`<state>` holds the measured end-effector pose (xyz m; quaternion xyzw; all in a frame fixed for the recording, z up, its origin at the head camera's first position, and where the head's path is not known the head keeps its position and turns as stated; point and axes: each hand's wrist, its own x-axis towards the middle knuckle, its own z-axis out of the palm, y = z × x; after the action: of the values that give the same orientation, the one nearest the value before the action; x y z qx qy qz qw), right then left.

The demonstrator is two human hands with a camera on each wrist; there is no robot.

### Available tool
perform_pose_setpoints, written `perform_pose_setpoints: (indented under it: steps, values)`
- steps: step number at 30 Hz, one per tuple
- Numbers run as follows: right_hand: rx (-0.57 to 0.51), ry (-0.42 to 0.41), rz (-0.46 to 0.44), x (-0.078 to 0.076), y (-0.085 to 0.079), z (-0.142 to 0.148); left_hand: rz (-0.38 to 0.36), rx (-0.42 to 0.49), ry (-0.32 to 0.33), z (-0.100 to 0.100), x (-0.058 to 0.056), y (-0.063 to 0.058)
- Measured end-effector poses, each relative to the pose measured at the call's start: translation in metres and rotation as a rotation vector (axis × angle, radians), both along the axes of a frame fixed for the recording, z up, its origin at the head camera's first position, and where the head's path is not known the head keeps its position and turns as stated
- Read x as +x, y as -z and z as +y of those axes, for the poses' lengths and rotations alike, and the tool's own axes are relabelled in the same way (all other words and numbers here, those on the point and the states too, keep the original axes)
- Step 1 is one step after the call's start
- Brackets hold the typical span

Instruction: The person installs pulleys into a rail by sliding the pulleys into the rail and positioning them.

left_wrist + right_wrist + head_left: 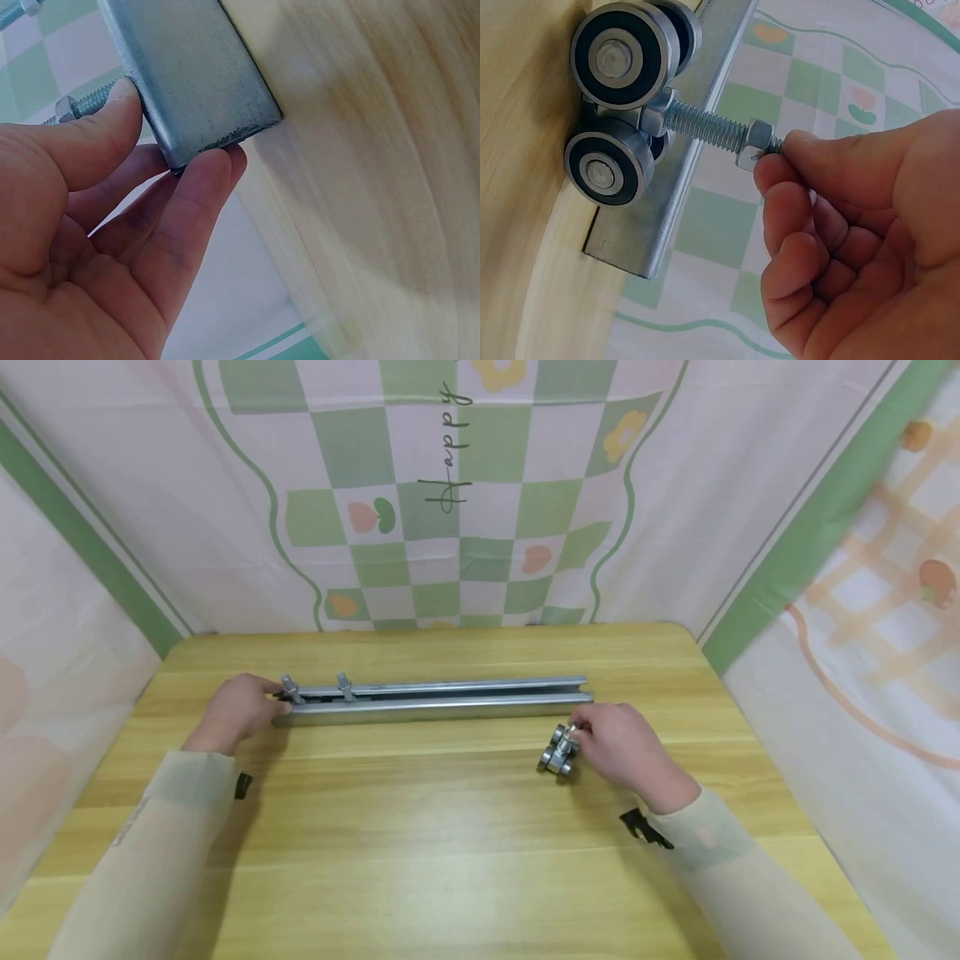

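Observation:
A galvanized steel channel track (442, 706) lies lengthwise across the table, its slot facing up. At its left end my left hand (238, 708) grips it, thumb on the upper edge and fingers at the end face, as the left wrist view shows. Two threaded bolts (345, 687) with nuts stand up from the slot near that end. Below the track's right end, my right hand (617, 742) pinches the tip of a roller trolley's bolt between thumb and index finger. This roller trolley (615, 97) has bearing wheels and a nut on its threaded stem.
The wooden table (420, 860) has a rounded far edge. Behind it hangs a green and white checked curtain (450, 510), with more patterned fabric (885, 610) along both sides. Small black straps (645, 828) hang near the wrists.

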<state>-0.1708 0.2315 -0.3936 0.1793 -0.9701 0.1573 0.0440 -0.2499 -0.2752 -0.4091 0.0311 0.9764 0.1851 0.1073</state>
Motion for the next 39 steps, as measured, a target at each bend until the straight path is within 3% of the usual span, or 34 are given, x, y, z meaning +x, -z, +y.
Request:
perform_pose_setpoints:
  steps: [9,15,22,25,39]
  values:
    - [0.008,-0.021,0.013,0.002,0.001,-0.001,-0.004,0.001,-0.007,0.000,-0.001,0.001]
    - [0.002,-0.026,-0.040,0.001,-0.001,0.005,0.000,-0.003,0.002,-0.001,-0.001,0.001]
    - [-0.182,-0.048,-0.164,-0.007,0.003,0.019,-0.007,0.002,0.001,0.000,0.000,0.000]
    - [-0.217,-0.057,-0.178,-0.010,0.008,0.022,-0.007,-0.001,0.002,0.000,0.000,-0.001]
    - [-0.177,-0.064,-0.107,-0.007,0.014,0.026,0.000,0.014,0.002,0.000,0.001,0.001]
